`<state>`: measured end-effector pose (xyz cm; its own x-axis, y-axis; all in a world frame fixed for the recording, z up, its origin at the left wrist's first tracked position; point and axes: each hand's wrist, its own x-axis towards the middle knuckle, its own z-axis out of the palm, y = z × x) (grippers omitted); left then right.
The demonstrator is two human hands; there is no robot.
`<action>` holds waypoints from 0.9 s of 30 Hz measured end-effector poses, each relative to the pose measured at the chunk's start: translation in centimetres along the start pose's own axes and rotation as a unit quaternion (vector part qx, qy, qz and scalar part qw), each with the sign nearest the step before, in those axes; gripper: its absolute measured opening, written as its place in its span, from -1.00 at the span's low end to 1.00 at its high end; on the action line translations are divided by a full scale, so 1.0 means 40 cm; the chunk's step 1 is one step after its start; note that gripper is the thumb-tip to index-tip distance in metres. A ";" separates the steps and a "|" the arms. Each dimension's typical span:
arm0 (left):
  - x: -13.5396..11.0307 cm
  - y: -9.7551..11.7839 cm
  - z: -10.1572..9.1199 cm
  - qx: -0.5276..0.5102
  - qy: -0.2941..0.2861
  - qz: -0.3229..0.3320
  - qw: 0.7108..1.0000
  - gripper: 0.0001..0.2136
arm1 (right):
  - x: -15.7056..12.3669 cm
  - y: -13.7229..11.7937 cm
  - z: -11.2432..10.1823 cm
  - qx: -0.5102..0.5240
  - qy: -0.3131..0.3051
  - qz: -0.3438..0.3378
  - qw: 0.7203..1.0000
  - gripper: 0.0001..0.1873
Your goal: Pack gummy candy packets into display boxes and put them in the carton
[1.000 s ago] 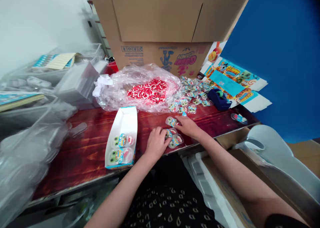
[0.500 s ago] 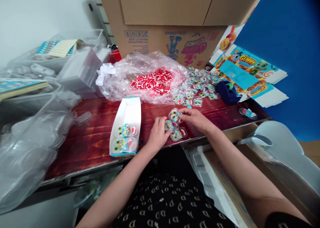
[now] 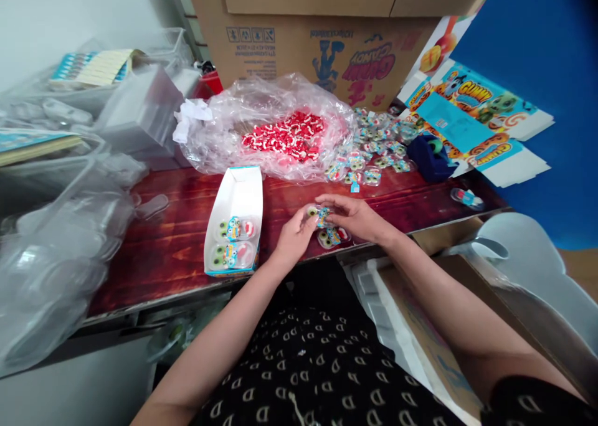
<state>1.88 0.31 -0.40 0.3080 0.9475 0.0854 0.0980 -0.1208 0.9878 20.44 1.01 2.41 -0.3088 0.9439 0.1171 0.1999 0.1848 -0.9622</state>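
Note:
Between my two hands, just above the table's front edge, are clear plastic candy packs (image 3: 319, 214) with green eyeball-like gummies and blue printed labels. My left hand (image 3: 293, 236) is closed around their left side, thumb on top. From the right, my right hand (image 3: 357, 218) grips the label end with bent fingers. Exactly how many packs are held is hidden. Directly below them lies another candy pack (image 3: 332, 236) with a red-and-white gummy. Left of my hands stands a long open display box (image 3: 243, 189), white inside, holding two packs in its near end.
A clear plastic bag (image 3: 205, 146) of red-and-white gummies lies at the back, before a big carton (image 3: 289, 46). Many packs (image 3: 374, 139) are heaped beside a blue tape dispenser (image 3: 430, 158). Flat printed boxes (image 3: 476, 114) lean right. Clear trays (image 3: 56, 258) crowd the left.
My hands have drawn together, with the packs gathered between them. The right hand has left its spot at the upper pack on the table. The camera view has shifted slightly.

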 end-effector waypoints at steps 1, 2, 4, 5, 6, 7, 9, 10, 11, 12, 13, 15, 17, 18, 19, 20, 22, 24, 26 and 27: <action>0.000 0.005 0.000 -0.026 0.001 -0.006 1.000 -0.70 | -0.003 -0.004 0.001 0.016 -0.002 0.004 1.000 -0.48; -0.001 0.010 0.000 -0.046 0.005 -0.007 0.999 -0.73 | -0.007 -0.006 0.000 0.033 -0.003 0.014 0.999 -0.44; -0.004 0.019 -0.001 -0.062 0.027 -0.005 0.998 -0.75 | -0.015 -0.009 -0.012 0.065 0.007 0.036 0.997 -0.41; -0.007 0.022 -0.002 -0.056 0.048 0.001 0.997 -0.75 | -0.020 -0.008 -0.022 0.067 0.020 0.048 0.996 -0.43; -0.011 0.024 -0.004 -0.045 0.071 0.011 0.996 -0.75 | -0.027 -0.006 -0.033 0.049 0.032 0.060 0.996 -0.46; -0.015 0.025 -0.005 -0.030 0.093 0.021 0.995 -0.75 | -0.034 -0.002 -0.043 0.011 0.039 0.070 0.997 -0.51; -0.025 0.024 -0.009 0.000 0.127 0.042 0.991 -0.75 | -0.052 0.008 -0.058 -0.109 0.014 0.070 0.992 -0.58; -0.030 0.022 -0.011 0.012 0.135 0.051 0.990 -0.75 | -0.062 0.013 -0.061 -0.175 -0.016 0.056 0.983 -0.59; -0.035 0.019 -0.012 0.023 0.137 0.060 0.989 -0.75 | -0.070 0.018 -0.060 -0.236 -0.046 0.035 0.970 -0.58; -0.040 0.015 -0.013 0.034 0.135 0.068 0.988 -0.75 | -0.078 0.023 -0.057 -0.287 -0.068 0.012 0.955 -0.56; -0.045 0.012 -0.015 0.046 0.130 0.075 0.988 -0.75 | -0.084 0.027 -0.053 -0.327 -0.083 -0.005 0.941 -0.54; -0.055 0.009 -0.020 0.075 0.118 0.073 0.987 -0.75 | -0.090 0.034 -0.047 -0.375 -0.088 -0.009 0.923 -0.55; -0.064 0.008 -0.027 0.099 0.102 0.052 0.988 -0.75 | -0.087 0.041 -0.049 -0.379 -0.069 0.023 0.922 -0.64; -0.067 0.009 -0.030 0.108 0.087 0.038 0.990 -0.75 | -0.083 0.044 -0.053 -0.369 -0.046 0.039 0.928 -0.68; -0.069 0.011 -0.033 0.116 0.065 0.024 0.991 -0.75 | -0.078 0.046 -0.058 -0.353 -0.015 0.050 0.934 -0.71; -0.069 0.013 -0.035 0.124 0.035 0.012 0.992 -0.76 | -0.071 0.047 -0.061 -0.336 0.020 0.055 0.940 -0.71; -0.067 0.017 -0.036 0.143 -0.024 0.000 0.989 -0.78 | -0.058 0.045 -0.061 -0.298 0.059 0.049 0.952 -0.65; -0.062 0.020 -0.033 0.165 -0.052 0.014 0.985 -0.80 | -0.047 0.037 -0.049 -0.270 0.045 0.036 0.961 -0.60; -0.059 0.019 -0.030 0.196 -0.039 0.048 0.979 -0.82 | -0.040 0.024 -0.032 -0.258 0.014 0.033 0.965 -0.64; -0.059 0.018 -0.029 0.211 -0.030 0.064 0.975 -0.82 | -0.039 0.017 -0.024 -0.248 0.001 0.037 0.968 -0.68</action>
<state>0.11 -1.66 0.27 0.3967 0.8992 0.1846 0.4321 -0.3603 0.8267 21.95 -0.07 1.80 -0.2754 0.9599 0.0528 0.6437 0.2249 -0.7315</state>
